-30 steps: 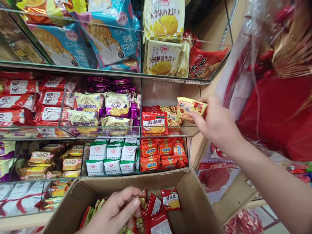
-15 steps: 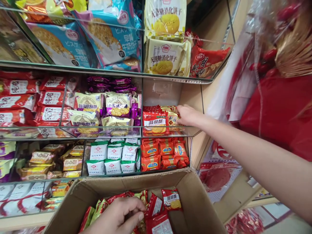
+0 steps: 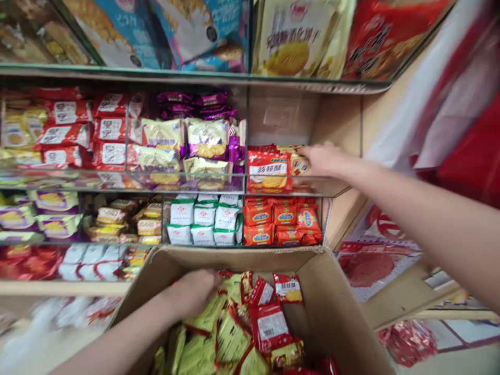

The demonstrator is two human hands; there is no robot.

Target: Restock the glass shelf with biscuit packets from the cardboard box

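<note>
My right hand (image 3: 324, 159) reaches into a shelf compartment, fingertips closed on the edge of a gold-and-red cookie packet (image 3: 298, 163). Just left of it a red cookie packet (image 3: 269, 170) stands upright behind the clear shelf front. My left hand (image 3: 199, 292) is down inside an open cardboard box (image 3: 312, 259). Its fingers are curled among the packets at the box's far left, and the fingertips are hidden and blurred. Around it lie loose green-gold packets (image 3: 199, 333) and red packets, one a red packet with a white label (image 3: 270, 324).
Under the compartment are orange-red packets (image 3: 260, 212) and white-and-green packets (image 3: 203, 215). Cream-and-purple cookie packets (image 3: 206, 136) fill the neighbouring section. A glass shelf edge (image 3: 195, 77) runs above my right hand. Red and white hanging goods (image 3: 441, 104) crowd the right side.
The view has shifted, showing more of the box's inside. My left hand has moved towards the box's far left, off the middle packets. My right hand stays at the same compartment.
</note>
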